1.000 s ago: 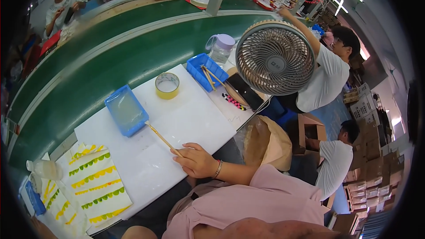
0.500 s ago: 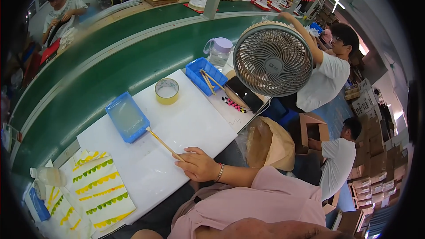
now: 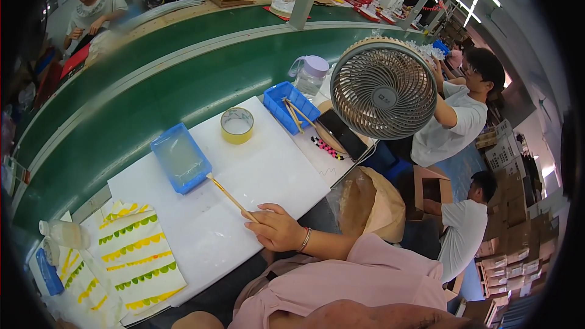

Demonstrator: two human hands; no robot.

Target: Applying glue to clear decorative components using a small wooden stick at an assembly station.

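My right hand (image 3: 279,227) is closed round the handle end of a thin wooden paintbrush (image 3: 229,195), just above the near edge of a white board (image 3: 286,164). The pale bristles reach the near right corner of a blue tray (image 3: 180,158), which has a cloudy, pale layer inside. Beyond the hand, a wide roll of clear yellowish tape (image 3: 236,133) sits on the board. At the board's left lie white sheets (image 3: 141,254) with green and yellow scalloped strips. My left hand is out of sight.
A blue basket (image 3: 277,99) holds wooden sticks, beside a lidded jug (image 3: 309,82), a phone (image 3: 342,134) and a round fan (image 3: 384,88). A green conveyor belt (image 3: 116,128) runs behind. A cloudy bottle (image 3: 61,233) lies far left. Co-workers sit right and across.
The view has shifted slightly. My right hand and the brush stay almost still. Behind the fan, the co-worker's raised arm has come down; the far left co-worker's hands have moved lower.
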